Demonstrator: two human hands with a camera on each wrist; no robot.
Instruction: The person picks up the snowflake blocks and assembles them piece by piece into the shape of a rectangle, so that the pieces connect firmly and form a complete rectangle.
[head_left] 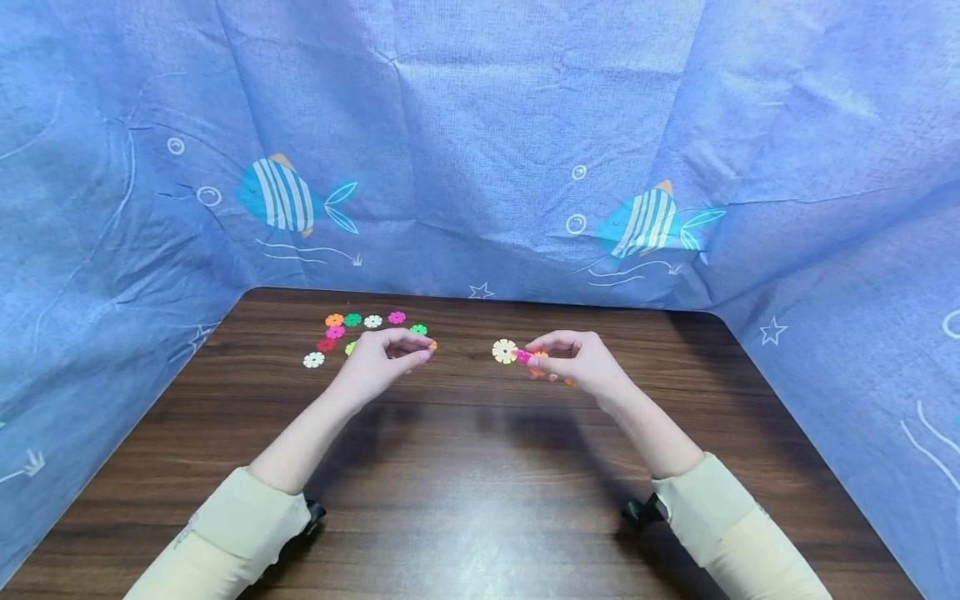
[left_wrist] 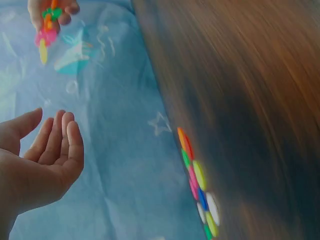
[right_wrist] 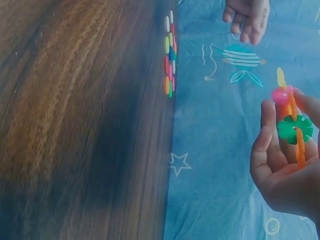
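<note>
My right hand [head_left: 577, 362] grips a chain of notched, flower-shaped plastic discs above the table. A pale yellow disc [head_left: 505, 352] forms its free end, pointing toward the left hand. Behind it come a pink disc [right_wrist: 284, 95], an orange one, a green disc [right_wrist: 295, 129] and another orange disc [right_wrist: 300, 150] by the palm. My left hand [head_left: 386, 358] is raised opposite, with loosely bent fingers and nothing between them in the left wrist view [left_wrist: 50, 155]. In the head view an orange disc [head_left: 432, 344] shows just past its fingertips.
Loose discs in several colours lie at the back left of the dark wooden table [head_left: 480, 467], among them a white disc [head_left: 313, 360] and a pink disc [head_left: 397, 317]. My left hand hides some. A blue fish-print cloth [head_left: 480, 167] hangs behind the table and at both sides.
</note>
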